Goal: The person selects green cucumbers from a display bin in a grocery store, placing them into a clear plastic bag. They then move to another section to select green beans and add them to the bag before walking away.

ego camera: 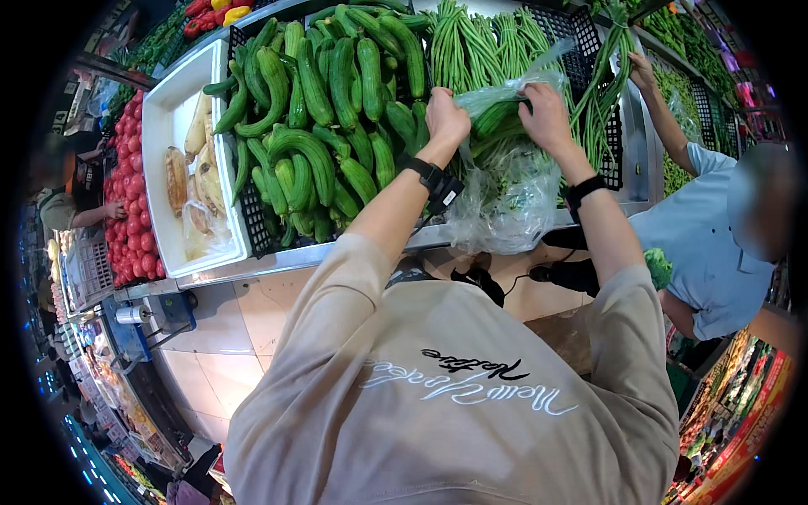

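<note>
A clear plastic bag (505,214) hangs between my hands over the front of the vegetable stall. My left hand (448,117) grips the left side of its stretched upper edge, fingers curled in. The right side is pinched in my right hand (546,117). Between them a dark green gourd (495,120) shows through or at the bag's mouth; how far inside it lies I cannot tell. Left of the bag is a heap of green loofah gourds (315,82) in a black plastic crate (255,221). Bundled long beans (464,50) lie behind the bag.
A white foam box (237,208) with lotus roots (205,170) stands left of the gourds, tomatoes (134,189) beyond it. At right, a person in a light blue shirt (701,252) holds up long beans (606,82) and has broccoli (658,268). A metal edge (297,255) fronts the stall.
</note>
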Motion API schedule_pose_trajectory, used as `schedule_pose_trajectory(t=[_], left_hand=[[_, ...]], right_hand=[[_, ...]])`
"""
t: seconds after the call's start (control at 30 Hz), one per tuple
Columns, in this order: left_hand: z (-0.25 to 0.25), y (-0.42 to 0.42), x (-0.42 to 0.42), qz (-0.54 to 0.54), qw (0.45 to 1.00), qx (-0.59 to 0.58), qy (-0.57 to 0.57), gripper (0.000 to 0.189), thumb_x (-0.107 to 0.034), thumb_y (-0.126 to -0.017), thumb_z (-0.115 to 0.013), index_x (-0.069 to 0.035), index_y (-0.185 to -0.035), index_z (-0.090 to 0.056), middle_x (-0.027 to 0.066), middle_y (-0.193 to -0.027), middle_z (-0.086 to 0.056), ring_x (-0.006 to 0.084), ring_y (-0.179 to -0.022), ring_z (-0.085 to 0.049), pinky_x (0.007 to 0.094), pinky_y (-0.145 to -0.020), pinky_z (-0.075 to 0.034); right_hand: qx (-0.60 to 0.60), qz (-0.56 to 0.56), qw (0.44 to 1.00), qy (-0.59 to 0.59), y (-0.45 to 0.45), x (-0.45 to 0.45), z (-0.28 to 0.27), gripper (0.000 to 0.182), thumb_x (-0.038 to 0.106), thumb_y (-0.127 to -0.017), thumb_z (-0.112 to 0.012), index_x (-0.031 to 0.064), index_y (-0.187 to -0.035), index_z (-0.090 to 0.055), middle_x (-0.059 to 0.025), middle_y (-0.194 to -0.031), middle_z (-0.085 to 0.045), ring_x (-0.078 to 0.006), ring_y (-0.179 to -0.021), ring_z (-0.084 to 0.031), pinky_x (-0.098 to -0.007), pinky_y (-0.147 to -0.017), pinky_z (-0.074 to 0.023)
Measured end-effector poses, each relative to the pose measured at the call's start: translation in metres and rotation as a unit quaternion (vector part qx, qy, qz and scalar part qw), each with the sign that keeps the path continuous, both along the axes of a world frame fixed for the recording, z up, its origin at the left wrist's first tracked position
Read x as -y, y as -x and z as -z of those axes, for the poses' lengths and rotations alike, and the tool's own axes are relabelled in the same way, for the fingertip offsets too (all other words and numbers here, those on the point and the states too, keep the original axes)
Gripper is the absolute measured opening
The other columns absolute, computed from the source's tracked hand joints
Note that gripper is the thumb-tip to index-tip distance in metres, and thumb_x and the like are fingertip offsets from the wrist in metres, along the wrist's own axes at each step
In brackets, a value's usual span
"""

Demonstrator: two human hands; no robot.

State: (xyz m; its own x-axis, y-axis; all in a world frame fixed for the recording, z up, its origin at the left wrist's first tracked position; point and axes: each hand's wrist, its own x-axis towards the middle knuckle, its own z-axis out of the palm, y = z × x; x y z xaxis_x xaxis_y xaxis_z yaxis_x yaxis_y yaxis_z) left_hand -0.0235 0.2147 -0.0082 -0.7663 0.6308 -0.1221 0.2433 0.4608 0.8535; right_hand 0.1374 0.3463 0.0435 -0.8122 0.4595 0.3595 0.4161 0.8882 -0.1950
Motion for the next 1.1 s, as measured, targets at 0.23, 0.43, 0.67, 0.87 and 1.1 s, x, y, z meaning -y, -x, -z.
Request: schedule_pose_trajectory(t=[0.23, 0.43, 0.67, 0.87, 1.1], left_hand=[[0.004, 0.000, -0.003, 0.006, 0.999, -0.013, -0.050, 0.037, 0.002, -0.079, -0.061, -0.001, -0.113, -0.049, 0.0259, -0.118, -0.051, 0.0465, -0.104, -0.056, 0.0498, -0.089, -0.047], [-0.001, -0.021, 0.030, 0.049, 0.967, -0.189, -0.166, 0.039, 0.001, -0.080, -0.060, 0.001, -0.118, -0.054, 0.0250, -0.120, -0.050, 0.0456, -0.110, -0.053, 0.0476, -0.096, -0.045], [-0.009, -0.042, 0.075, 0.087, 0.978, -0.065, -0.180, 0.030, -0.006, -0.083, -0.062, 0.002, -0.111, -0.060, 0.0206, -0.111, -0.061, 0.0398, -0.107, -0.059, 0.0441, -0.094, -0.048], [-0.041, -0.057, 0.108, 0.224, 0.949, -0.086, -0.203, 0.068, -0.017, -0.077, -0.075, 0.004, -0.134, -0.045, 0.0248, -0.132, -0.052, 0.0398, -0.125, -0.050, 0.0448, -0.106, -0.041], [-0.074, -0.054, 0.124, 0.187, 0.931, -0.086, -0.302, 0.071, -0.017, -0.072, -0.082, 0.001, -0.130, -0.046, 0.0245, -0.120, -0.059, 0.0410, -0.113, -0.058, 0.0449, -0.096, -0.047]], right_hand=[[0.048, -0.157, 0.984, -0.063, 0.006, 0.051, 0.010, 0.046, 0.009, -0.069, -0.074, 0.0055, -0.113, -0.061, -0.0126, -0.115, -0.059, -0.0318, -0.112, -0.054, -0.0443, -0.103, -0.0413], [0.122, -0.123, 0.979, -0.110, 0.012, 0.048, 0.032, 0.044, 0.009, -0.067, -0.072, 0.0057, -0.108, -0.060, -0.0121, -0.112, -0.057, -0.0307, -0.113, -0.053, -0.0441, -0.103, -0.0392], [0.052, -0.144, 0.980, -0.123, -0.006, 0.031, 0.020, 0.037, 0.007, -0.066, -0.072, 0.0032, -0.101, -0.061, -0.0163, -0.108, -0.059, -0.0361, -0.111, -0.054, -0.0457, -0.098, -0.0417], [-0.135, -0.183, 0.970, -0.086, -0.008, 0.077, -0.076, 0.027, 0.004, -0.071, -0.081, 0.0005, -0.090, -0.063, -0.0128, -0.087, -0.064, -0.0317, -0.079, -0.063, -0.0366, -0.071, -0.0524], [-0.287, -0.163, 0.933, 0.144, 0.005, 0.143, -0.127, 0.036, 0.023, -0.074, -0.087, 0.0012, -0.093, -0.065, -0.0116, -0.086, -0.066, -0.0268, -0.081, -0.066, -0.0363, -0.073, -0.0530]])
